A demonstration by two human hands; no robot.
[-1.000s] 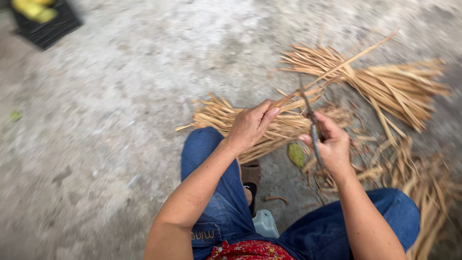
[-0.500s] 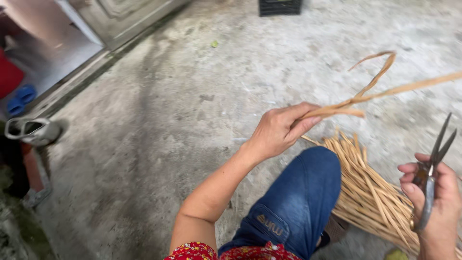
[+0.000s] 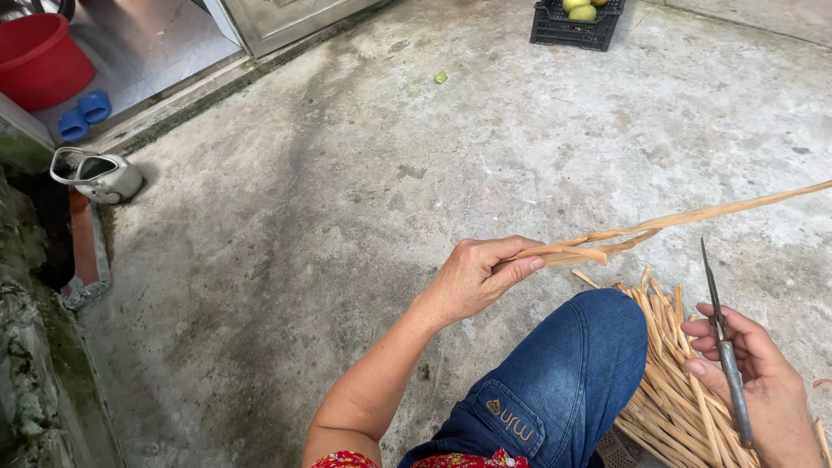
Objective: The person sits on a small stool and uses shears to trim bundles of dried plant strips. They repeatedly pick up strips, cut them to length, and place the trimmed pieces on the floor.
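Background stuff: there's a round red plastic tub [image 3: 39, 56] up in the top left corner, with a pair of blue rubber slippers [image 3: 85, 113] just beside it on the smooth grey floor inside the doorway. A dented silvery metal kettle [image 3: 97, 176] sits near the mossy edge of the rough grey concrete ground [image 3: 364, 173]. Way over at the top there's a black plastic crate [image 3: 575, 26] holding yellow-green fruit [image 3: 582, 9].

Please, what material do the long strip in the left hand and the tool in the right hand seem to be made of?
The strip looks like dried plant fibre, perhaps split bamboo or cane: pale tan, matte, split along its grain near the left hand. The tool in the right hand seems dull grey metal, with a thin pointed blade.
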